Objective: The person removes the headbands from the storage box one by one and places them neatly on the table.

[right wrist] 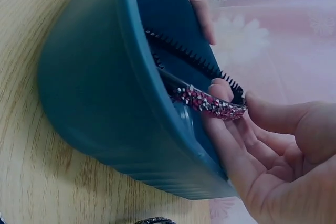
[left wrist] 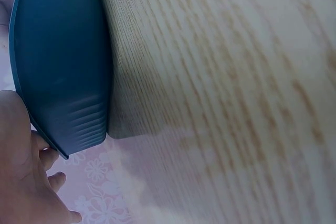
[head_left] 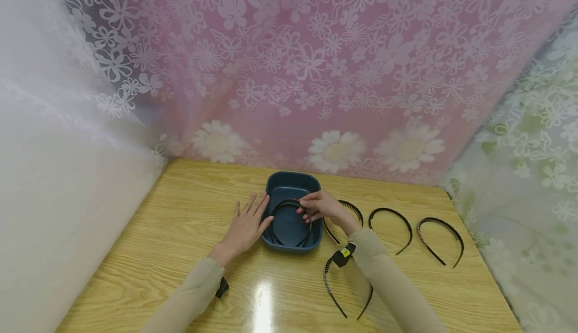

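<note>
A dark blue plastic basin [head_left: 289,235] stands on the wooden table. My right hand [head_left: 326,206] pinches a black toothed headband [right wrist: 210,106], its outer side covered in pink and silver stones. The headband's two ends reach down inside the basin, and its curved top is at my thumb and fingertips. On the basin's left side my left hand [head_left: 246,225] rests with spread, mostly straight fingers at the rim. In the left wrist view, the left fingers [left wrist: 50,158] touch the basin's edge from outside.
Right of the basin lie a headband [head_left: 354,207] partly behind my right hand, another headband [head_left: 392,211] and a far-right headband [head_left: 440,222]. A nearer headband [head_left: 331,290] lies under my right forearm. A pink flowered curtain [head_left: 289,97] hangs behind the table.
</note>
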A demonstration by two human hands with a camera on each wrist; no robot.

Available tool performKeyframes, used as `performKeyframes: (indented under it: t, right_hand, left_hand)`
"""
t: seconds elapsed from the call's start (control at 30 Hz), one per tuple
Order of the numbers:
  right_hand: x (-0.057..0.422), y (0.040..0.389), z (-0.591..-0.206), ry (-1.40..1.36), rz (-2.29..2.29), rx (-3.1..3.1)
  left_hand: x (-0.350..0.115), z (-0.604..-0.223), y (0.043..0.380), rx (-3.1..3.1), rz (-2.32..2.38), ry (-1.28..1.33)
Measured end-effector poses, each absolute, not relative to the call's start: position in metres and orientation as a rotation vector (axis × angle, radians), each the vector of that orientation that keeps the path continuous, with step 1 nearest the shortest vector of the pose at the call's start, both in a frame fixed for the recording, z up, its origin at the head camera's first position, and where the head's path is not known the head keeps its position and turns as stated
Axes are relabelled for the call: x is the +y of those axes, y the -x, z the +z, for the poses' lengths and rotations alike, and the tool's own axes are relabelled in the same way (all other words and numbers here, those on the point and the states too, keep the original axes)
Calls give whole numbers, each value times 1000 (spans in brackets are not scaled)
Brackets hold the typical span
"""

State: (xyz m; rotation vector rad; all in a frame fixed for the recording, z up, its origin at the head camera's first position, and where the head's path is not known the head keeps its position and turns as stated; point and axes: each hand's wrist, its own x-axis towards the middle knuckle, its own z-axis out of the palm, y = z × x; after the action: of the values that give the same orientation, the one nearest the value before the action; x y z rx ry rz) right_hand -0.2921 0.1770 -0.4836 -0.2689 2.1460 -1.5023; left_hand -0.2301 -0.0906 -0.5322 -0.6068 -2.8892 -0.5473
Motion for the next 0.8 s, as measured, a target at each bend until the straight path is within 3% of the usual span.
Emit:
performKeyframes:
  t: [0.4,0.8]
  right_hand:
    - [189,293,-463,236,-1571,2209]
    - [206,298,-466,202,-1727,2175]
  left_hand:
    - [-92,-535,231,-2851,-574,632]
    - [-91,-531,229,-2884,-543,629]
